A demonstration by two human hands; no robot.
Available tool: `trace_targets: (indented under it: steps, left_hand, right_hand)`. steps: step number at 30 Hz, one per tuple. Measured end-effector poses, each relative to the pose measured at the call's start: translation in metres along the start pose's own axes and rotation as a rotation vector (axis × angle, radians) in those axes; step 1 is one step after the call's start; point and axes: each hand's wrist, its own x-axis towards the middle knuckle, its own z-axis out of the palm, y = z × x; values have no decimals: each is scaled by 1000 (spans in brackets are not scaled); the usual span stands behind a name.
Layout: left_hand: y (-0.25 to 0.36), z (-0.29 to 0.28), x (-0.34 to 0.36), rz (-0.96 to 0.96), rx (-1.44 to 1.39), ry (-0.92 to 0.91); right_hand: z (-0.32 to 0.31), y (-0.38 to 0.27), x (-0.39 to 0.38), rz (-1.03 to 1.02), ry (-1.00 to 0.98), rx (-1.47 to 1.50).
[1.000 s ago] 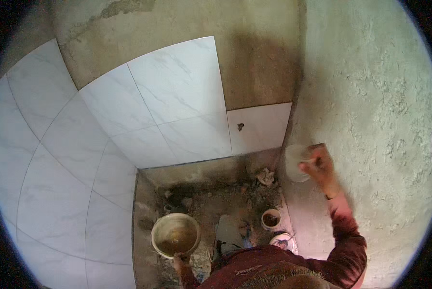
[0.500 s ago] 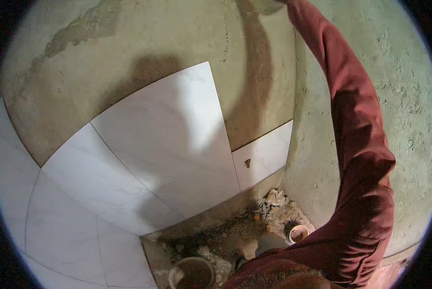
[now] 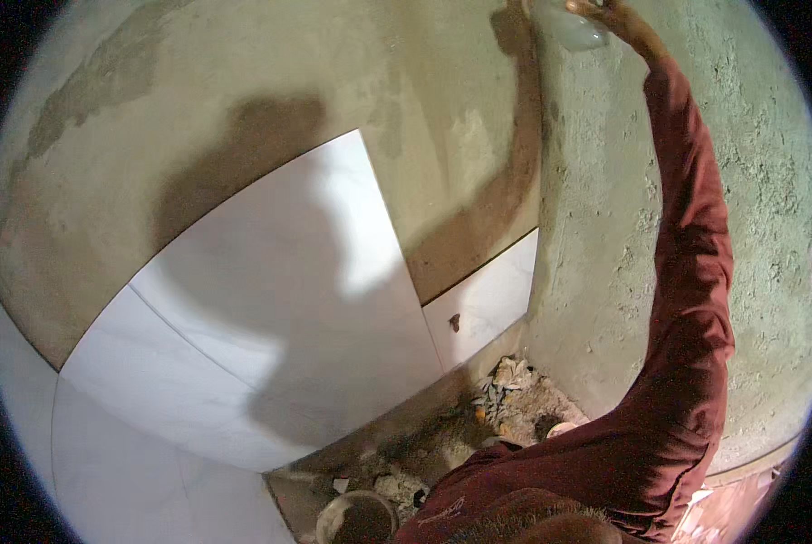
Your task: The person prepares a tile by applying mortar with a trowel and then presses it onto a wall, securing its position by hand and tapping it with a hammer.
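At the upper edge my right hand [image 3: 608,13] is raised high against the plastered right-hand wall [image 3: 596,208], partly cut off by the frame. Its fingers are closed on a pale, shiny, see-through thing [image 3: 584,34], whose kind I cannot make out. My maroon sleeve [image 3: 691,236] runs down from the wrist along that wall. My left hand is out of view. Left of the corner, white marbled tiles [image 3: 306,245] cover the lower part of the facing wall. A narrow tile [image 3: 488,304] with a small hole sits beside the corner.
Below lies a dirty floor with a heap of rubble [image 3: 515,385] in the corner. A round bucket [image 3: 356,519] stands at the bottom, and a small pale container [image 3: 562,428] is partly hidden by my sleeve. Bare plaster [image 3: 406,72] rises above the tiles.
My right arm has swung to the right, from the facing wall to the right-hand wall. The hand and the see-through thing have come into view. The whole view has shifted slightly.
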Motion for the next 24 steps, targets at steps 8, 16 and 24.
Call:
trace_targets:
  steps: [8,16,24]
  left_hand:
    - [2,73,-5,-28,40,-21]
    - [-8,95,-30,-59,69,4]
    - [-27,72,-38,-22,154,-13]
  right_hand:
    - [-98,-84,-60,-70,-430,88]
    - [18,-49,150,-194,-108,-205]
    - [94,29,42,-180,45,432]
